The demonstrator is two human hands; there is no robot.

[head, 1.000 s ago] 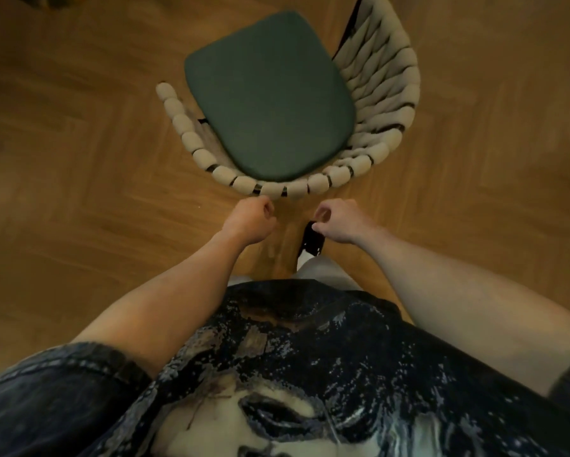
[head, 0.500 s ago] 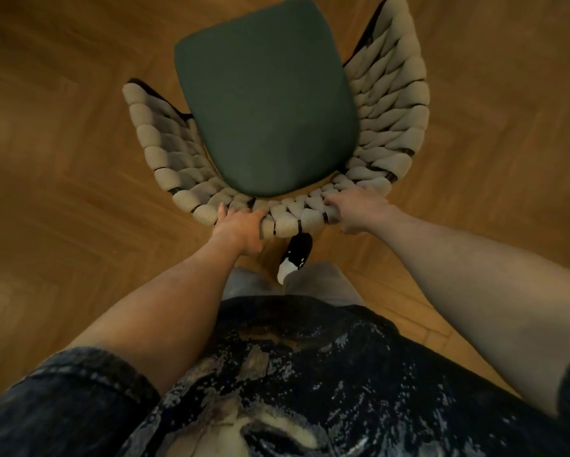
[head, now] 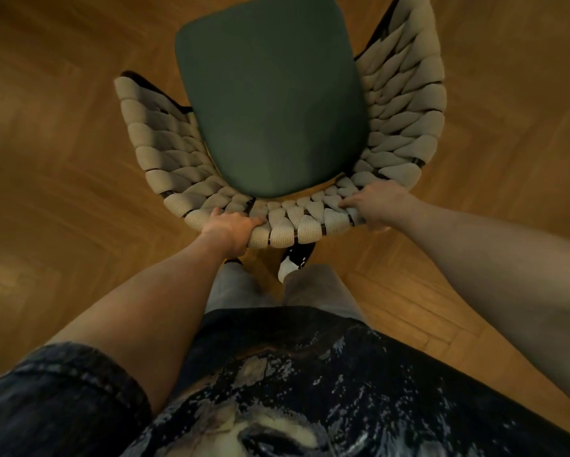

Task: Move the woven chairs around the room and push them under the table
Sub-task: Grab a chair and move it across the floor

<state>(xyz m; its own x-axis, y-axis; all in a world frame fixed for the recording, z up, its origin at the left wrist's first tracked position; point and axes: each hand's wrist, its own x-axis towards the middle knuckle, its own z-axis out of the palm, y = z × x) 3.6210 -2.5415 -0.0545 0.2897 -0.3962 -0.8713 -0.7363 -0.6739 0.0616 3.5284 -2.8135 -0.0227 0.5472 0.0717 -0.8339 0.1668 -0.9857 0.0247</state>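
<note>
Both hands have closed in on the chair since a second ago, when they hung curled just short of its back rail; now each one grips it. From the left hand (head: 232, 227) outward: its fingers wrap over the top of the padded woven backrest (head: 293, 225) near the left of centre, thumb side toward the seat. On the other side, the right hand (head: 377, 204) clamps the same rail, fingers curled over the cords where the back bends into the right arm. Between them runs the curved band of beige woven cord on a dark frame, and beyond that sits the green seat cushion (head: 270, 103), with the woven chair (head: 405, 103) pointing away from the person and standing on the herringbone wood floor (head: 62, 179). A black-and-white shoe (head: 295, 260) shows just under the back rail, close to the chair. No desk is in view, so I cannot tell which way it lies. With a two-handed hold now made, the chair looks ready to be lifted or slid; steering it toward the desk and pushing it under is not yet done.
</note>
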